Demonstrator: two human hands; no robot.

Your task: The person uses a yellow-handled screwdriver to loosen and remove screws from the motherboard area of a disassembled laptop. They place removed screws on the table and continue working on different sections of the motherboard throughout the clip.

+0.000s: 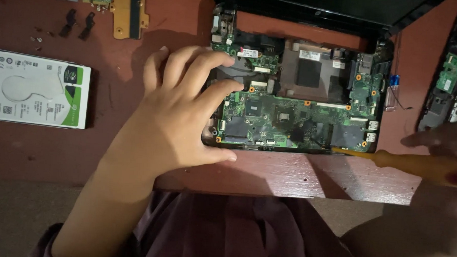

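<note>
An opened laptop base (pixel 378 47) lies on the red-brown table with its green circuit board (pixel 294 118) exposed. My left hand (pixel 181 109) rests on the base's left side, fingers spread over the board's left end and thumb along the front edge. My right hand (pixel 443 151) at the right edge grips a yellow-handled screwdriver (pixel 414 163). Its tip touches the board's front edge, right of centre.
A silver hard drive (pixel 35 89) lies at the left. Small black brackets (pixel 77 24), loose screws and a yellow-edged part (pixel 129 11) sit at the top left. Another dismantled panel (pixel 450 75) lies at the right. The table's front edge (pixel 287 191) runs near my lap.
</note>
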